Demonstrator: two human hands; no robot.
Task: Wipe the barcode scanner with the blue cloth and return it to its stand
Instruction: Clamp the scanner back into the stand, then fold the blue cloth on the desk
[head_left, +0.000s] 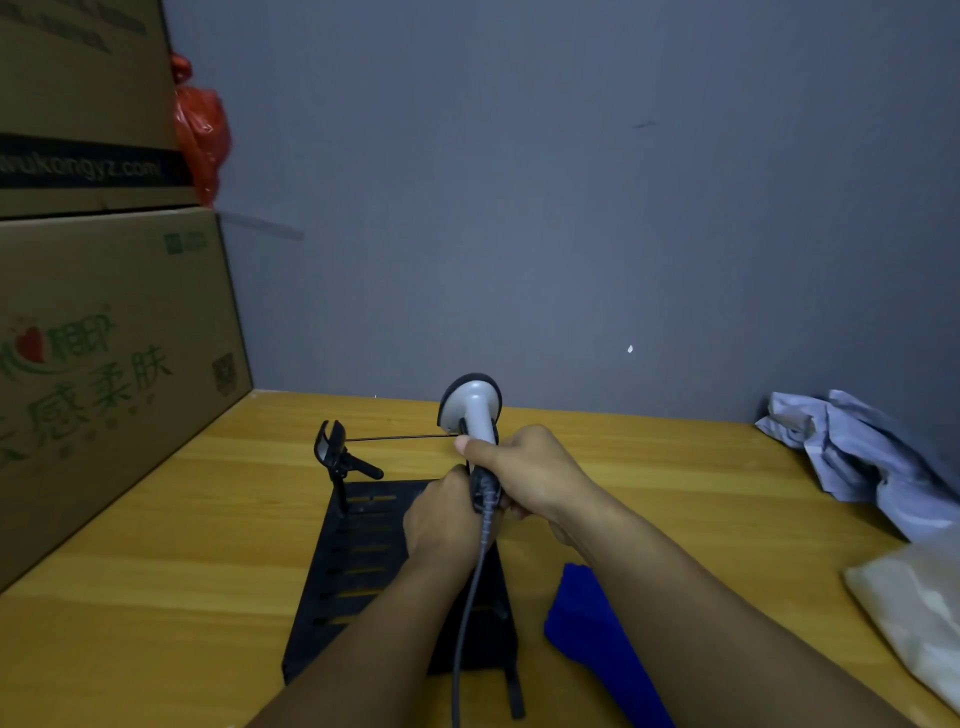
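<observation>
Barcode scanner (474, 410) upright, gripped by right hand (524, 473), left hand (441, 519).

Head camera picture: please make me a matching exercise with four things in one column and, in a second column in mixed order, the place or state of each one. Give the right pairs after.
Things:
1. barcode scanner
2. blue cloth
3. stand
4. cardboard boxes

Places or states:
A. stacked at the left edge of the table
B. held upright, gripped by the left hand and the right hand
C. lying on the table under the right forearm, in no hand
D. empty cradle on a stem, rising from the black slotted base

Pairs: 1-B, 2-C, 3-D, 4-A
</observation>
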